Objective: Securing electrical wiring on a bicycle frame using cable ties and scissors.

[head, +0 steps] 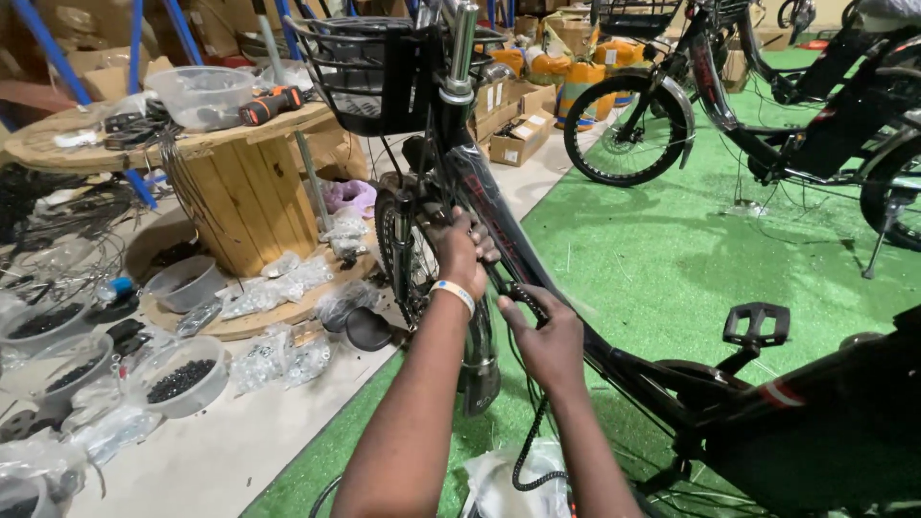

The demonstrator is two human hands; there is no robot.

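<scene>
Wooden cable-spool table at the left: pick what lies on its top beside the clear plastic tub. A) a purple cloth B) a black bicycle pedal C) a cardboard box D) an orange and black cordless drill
D: an orange and black cordless drill lies on the wooden cable-spool table next to the clear plastic tub; the pedal is on the bicycle, while the cloth and box sit down on the floor.

Left of the hands, a wooden cable spool (251, 182) carries an orange drill (271, 104); bowls of black screws (182, 380) sit below-left; another bicycle (758, 105) stands far upper-right.
</scene>
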